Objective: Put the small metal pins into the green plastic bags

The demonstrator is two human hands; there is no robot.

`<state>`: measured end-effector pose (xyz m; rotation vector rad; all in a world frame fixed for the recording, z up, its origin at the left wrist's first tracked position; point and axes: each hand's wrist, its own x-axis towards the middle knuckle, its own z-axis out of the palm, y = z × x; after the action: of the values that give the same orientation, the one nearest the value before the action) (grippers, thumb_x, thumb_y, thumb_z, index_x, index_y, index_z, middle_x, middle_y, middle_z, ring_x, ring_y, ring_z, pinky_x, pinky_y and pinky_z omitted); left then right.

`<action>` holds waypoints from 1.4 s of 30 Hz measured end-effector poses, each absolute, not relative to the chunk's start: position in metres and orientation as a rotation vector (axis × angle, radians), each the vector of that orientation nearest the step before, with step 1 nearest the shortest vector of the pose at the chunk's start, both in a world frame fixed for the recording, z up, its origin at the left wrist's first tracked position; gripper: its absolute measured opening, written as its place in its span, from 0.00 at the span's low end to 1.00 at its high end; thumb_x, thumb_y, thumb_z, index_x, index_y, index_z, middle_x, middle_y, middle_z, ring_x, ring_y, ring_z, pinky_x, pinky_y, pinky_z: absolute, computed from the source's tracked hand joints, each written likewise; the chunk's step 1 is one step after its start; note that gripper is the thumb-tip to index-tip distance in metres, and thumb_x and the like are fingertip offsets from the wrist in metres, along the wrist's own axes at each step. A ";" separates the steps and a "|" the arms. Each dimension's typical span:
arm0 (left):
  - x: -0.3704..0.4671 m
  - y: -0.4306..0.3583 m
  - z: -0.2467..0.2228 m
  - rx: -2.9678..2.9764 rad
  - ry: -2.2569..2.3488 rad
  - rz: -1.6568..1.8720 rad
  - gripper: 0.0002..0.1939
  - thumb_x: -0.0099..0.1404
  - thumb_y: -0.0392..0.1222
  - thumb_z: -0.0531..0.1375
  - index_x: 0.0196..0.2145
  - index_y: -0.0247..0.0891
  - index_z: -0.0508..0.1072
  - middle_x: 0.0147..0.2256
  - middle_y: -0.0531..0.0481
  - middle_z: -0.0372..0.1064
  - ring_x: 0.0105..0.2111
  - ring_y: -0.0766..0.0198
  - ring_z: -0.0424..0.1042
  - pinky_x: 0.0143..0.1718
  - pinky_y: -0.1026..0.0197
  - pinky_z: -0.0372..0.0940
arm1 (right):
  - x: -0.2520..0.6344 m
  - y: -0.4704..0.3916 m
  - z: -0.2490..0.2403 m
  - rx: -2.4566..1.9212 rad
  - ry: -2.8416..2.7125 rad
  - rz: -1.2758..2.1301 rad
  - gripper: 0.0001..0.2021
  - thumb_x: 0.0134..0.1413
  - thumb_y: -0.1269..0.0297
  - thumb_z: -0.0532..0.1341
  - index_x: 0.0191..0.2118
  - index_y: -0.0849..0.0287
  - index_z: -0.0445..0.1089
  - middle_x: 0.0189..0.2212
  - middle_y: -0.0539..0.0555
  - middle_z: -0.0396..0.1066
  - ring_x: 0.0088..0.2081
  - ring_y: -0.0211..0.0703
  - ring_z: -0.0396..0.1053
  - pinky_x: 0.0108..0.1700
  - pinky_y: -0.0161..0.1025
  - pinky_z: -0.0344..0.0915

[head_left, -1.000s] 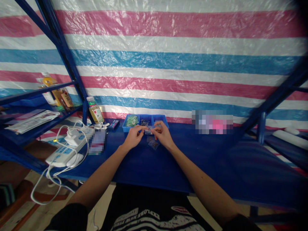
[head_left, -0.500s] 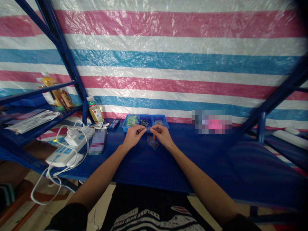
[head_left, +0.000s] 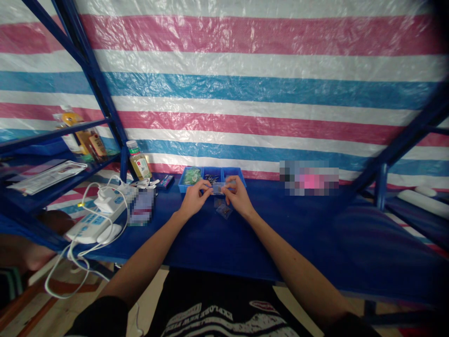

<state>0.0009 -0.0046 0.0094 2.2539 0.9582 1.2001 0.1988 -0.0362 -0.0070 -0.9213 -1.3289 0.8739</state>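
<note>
My left hand (head_left: 193,198) and my right hand (head_left: 238,196) meet over the far middle of the blue table (head_left: 280,234). Together they pinch a small clear plastic bag (head_left: 218,188) between their fingertips, held just in front of a row of blue bins (head_left: 211,178). The left bin holds greenish pieces, the middle one small dark metal parts. Two more small clear bags (head_left: 223,208) lie on the table under my hands.
A white power strip (head_left: 93,220) with plugs and looping cables lies at the table's left end. A bottle of yellow liquid (head_left: 139,161) stands by a blue rack post. Shelves on the left carry papers and bottles. A striped tarp hangs behind.
My hands drew slightly apart half a second ago, then came back together with the small bag stretched between them. Someone's limb has come into view at the lower left, under the shelf.
</note>
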 end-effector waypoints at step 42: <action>0.003 0.002 -0.003 2.512 0.773 0.642 0.24 0.59 0.39 0.70 0.54 0.42 0.75 0.43 0.48 0.70 0.36 0.63 0.69 0.40 0.62 0.65 | 0.224 -0.014 -0.037 -1.457 -1.434 0.515 0.28 0.55 0.69 0.59 0.63 0.59 0.64 0.34 0.52 0.78 0.23 0.39 0.74 0.31 0.36 0.71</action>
<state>0.0026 0.0017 -0.0028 2.5118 0.7730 0.6423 0.2238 -0.0135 -0.0372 -1.4567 -1.4341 0.5154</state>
